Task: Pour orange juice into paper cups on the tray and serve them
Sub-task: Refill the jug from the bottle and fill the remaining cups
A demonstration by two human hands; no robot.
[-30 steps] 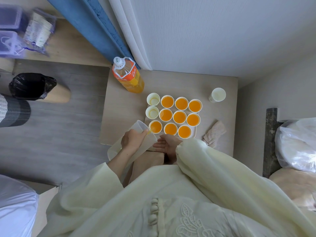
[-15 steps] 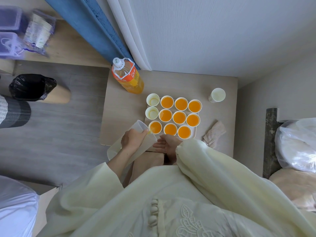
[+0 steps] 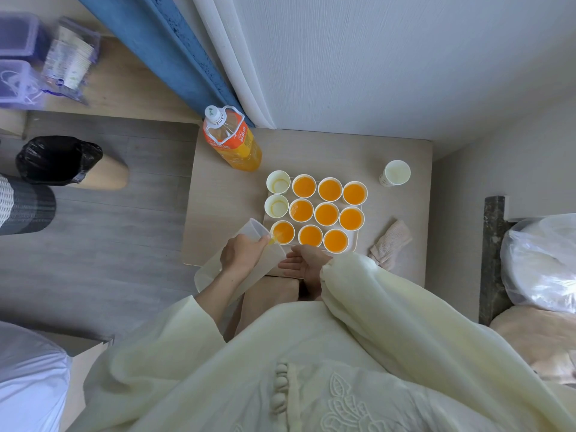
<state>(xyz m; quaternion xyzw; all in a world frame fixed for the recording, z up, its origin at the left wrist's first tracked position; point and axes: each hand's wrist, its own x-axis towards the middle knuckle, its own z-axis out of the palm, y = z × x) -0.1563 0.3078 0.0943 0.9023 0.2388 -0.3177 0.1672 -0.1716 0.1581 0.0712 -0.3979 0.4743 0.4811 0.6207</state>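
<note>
Left hand (image 3: pixel 241 254) grips the clear jug (image 3: pixel 251 229), tilted so the spout meets the lower-left cup (image 3: pixel 283 232) on the tray (image 3: pixel 354 244), centre frame. That cup sits just past the curled fingers (image 3: pixel 263 241). Right hand (image 3: pixel 304 260) lies open at the tray's near edge, likely steadying it. Two left cups (image 3: pixel 278 186) are still unfilled.

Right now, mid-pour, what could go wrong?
1. The left hand tilts the pitcher into the near-left cup, which already looks as full as its neighbours: it may overflow onto the tray.
2. The filled cups stand rim to rim, so lifting one to serve could slosh another.
</note>
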